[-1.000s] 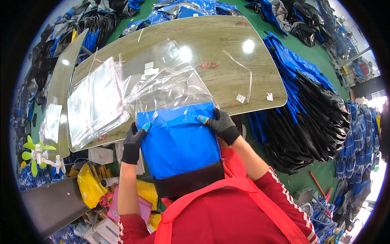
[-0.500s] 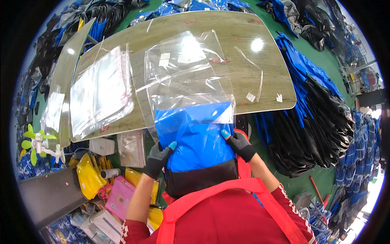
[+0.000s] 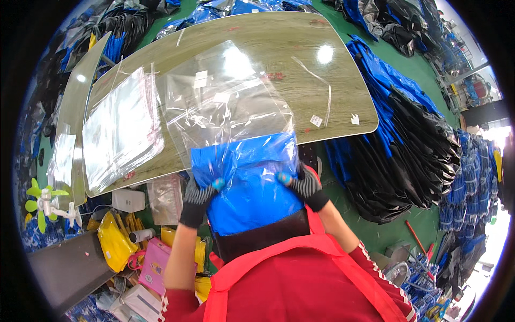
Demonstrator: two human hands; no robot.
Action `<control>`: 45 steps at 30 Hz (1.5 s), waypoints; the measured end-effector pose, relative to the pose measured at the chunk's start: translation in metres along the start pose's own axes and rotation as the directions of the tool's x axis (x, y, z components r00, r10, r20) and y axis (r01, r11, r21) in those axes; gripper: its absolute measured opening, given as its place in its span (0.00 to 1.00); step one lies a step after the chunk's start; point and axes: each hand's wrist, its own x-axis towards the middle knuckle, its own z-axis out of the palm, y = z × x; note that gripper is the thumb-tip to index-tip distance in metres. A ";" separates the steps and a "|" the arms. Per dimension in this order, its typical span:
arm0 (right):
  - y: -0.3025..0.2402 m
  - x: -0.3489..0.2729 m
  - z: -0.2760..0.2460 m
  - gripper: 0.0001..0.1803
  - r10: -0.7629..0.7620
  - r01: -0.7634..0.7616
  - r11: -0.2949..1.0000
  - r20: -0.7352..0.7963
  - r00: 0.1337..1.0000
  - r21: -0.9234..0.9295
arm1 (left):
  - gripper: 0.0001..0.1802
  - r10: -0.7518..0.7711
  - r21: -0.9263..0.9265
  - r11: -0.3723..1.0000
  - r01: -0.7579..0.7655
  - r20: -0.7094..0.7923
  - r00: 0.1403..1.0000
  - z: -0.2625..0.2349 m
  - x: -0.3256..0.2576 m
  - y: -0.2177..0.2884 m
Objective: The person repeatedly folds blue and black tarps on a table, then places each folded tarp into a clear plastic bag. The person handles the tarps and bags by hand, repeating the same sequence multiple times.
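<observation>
Between my hands is a folded blue sheet-like bundle (image 3: 257, 201) with a black lower band (image 3: 263, 236), tilted against my front. A clear plastic bag (image 3: 236, 115) lies over the table's near edge, and its near end covers the upper part of the bundle. My left hand (image 3: 199, 196), in a grey and black glove with bare fingertips, grips the bundle's left side, thumb on top. On the right side my right hand (image 3: 307, 185), gloved alike, holds it the same way. Fingers beneath the bundle are hidden on both sides.
A wood-patterned table (image 3: 311, 48) carries a stack of clear plastic bags (image 3: 123, 123) at left. Right of it hangs a big pile of blue and black sheeting (image 3: 397, 145). Low on the left are a green-bladed fan (image 3: 45, 204), a yellow bag (image 3: 115, 241) and a pink bag (image 3: 155, 263).
Both hands and the blue bundle have shifted slightly left in view, as has the table. The clear bag now reaches further down over the bundle toward my thumbs.
</observation>
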 end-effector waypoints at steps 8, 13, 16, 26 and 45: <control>-0.020 -0.059 -0.022 0.52 0.144 -0.178 0.960 0.166 0.976 0.214 | 0.28 -0.220 -0.484 0.847 0.220 0.058 0.974 0.026 -0.059 -0.005; 0.001 -0.078 -0.029 0.52 -0.090 0.097 0.995 0.174 0.981 -0.030 | 0.26 -0.069 -0.129 0.989 0.069 0.003 0.998 0.027 -0.049 -0.027; 0.018 -0.082 -0.045 0.51 0.147 -0.160 0.980 0.112 0.983 0.121 | 0.23 0.106 -0.353 0.925 -0.139 -0.109 0.988 0.005 -0.027 -0.028; 0.024 -0.112 -0.032 0.40 0.102 -0.084 0.981 -0.092 0.991 0.177 | 0.08 0.515 0.547 0.755 -0.363 -0.152 0.843 0.028 -0.043 -0.012; 0.031 -0.132 -0.022 0.56 0.102 -0.089 0.885 -0.003 0.995 0.456 | 0.41 0.093 -0.057 0.995 -0.079 0.299 0.950 0.024 -0.094 -0.015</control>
